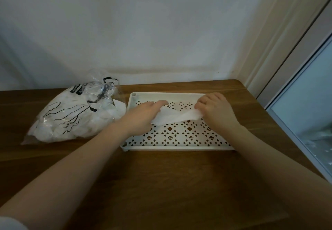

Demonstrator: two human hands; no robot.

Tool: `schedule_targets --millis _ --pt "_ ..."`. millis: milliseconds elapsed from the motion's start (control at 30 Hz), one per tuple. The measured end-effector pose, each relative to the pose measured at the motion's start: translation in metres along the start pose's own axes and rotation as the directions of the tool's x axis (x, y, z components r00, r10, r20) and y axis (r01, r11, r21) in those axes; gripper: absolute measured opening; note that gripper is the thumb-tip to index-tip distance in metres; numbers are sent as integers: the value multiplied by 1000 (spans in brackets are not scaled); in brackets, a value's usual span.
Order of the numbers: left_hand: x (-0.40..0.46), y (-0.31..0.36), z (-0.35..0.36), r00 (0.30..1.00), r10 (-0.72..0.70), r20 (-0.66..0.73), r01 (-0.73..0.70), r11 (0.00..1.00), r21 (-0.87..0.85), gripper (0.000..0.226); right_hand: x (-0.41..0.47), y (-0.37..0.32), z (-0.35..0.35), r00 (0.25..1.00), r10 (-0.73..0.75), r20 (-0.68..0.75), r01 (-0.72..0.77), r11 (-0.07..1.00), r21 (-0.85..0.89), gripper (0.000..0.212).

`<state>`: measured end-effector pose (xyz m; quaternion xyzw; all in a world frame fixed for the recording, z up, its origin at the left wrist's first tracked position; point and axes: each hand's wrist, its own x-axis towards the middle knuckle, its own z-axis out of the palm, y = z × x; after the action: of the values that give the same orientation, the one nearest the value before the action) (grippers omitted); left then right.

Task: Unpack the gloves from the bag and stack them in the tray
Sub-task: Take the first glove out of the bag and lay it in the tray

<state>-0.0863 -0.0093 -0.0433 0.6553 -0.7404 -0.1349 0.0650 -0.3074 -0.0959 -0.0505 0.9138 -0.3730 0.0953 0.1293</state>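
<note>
Wooden table point(161, 184): glove-stuffed bag point(71, 116), glove point(177, 116) over tray point(179, 148).

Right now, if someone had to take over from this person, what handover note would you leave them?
Left hand grips one end of a white glove; right hand grips the other end, holding it stretched over the tray.
The bag lies on the table left of the tray, mouth open toward it, mostly full of gloves.
Done: one glove out of the bag, not yet laid down. No other glove shows in the tray.
Left: lay this glove flat in the tray, then unpack and stack the rest.
</note>
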Motion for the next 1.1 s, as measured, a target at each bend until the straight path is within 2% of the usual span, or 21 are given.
schedule_targets --millis 67,167,233,367,400,467,500,567,600,667,767,867,1000,1100 --pt "0 -3 1 999 11 42 -14 997 74 71 -10 0 -8 989 -85 122 77 995 71 40" --pt "-2 -8 6 988 100 118 -117 983 141 43 -23 7 -16 919 -134 369 59 976 209 44" --pt "-3 -12 8 981 141 132 -160 976 150 28 -30 11 -15 875 -180 449 37 950 309 43" --pt "-6 -10 5 985 120 121 -144 967 210 15 -31 15 -16 792 -253 556 -45 884 466 52" --pt "-6 -8 4 987 113 116 -136 966 219 16 -30 14 -21 749 -267 606 -119 846 520 48" --pt "-6 -6 3 993 82 85 -97 976 195 31 -26 14 -35 682 -292 671 -259 761 595 25" --pt "-5 -4 3 996 56 64 -67 982 177 41 -24 13 -39 672 -286 683 -304 735 606 26" --pt "-2 2 2 999 -1 36 -7 979 206 59 -17 9 -37 720 -196 666 -347 729 590 48" --pt "1 7 2 999 -32 20 26 966 256 62 -13 5 -32 760 -132 636 -331 764 554 52" --pt "6 16 2 997 -72 -29 78 929 361 56 -4 -2 -16 831 -43 554 -248 863 439 39" --pt "10 18 7 995 -97 -35 102 900 423 51 4 -6 1 887 108 449 -292 884 365 15" --pt "14 13 12 993 -119 -16 115 899 423 54 10 2 11 894 255 369 -364 892 266 24" --pt "16 6 15 992 -114 -51 125 878 463 57 21 14 12 849 274 451 -414 876 248 8" --pt "14 2 20 985 -155 -72 171 858 484 64 25 15 10 886 333 324 -410 887 210 14"
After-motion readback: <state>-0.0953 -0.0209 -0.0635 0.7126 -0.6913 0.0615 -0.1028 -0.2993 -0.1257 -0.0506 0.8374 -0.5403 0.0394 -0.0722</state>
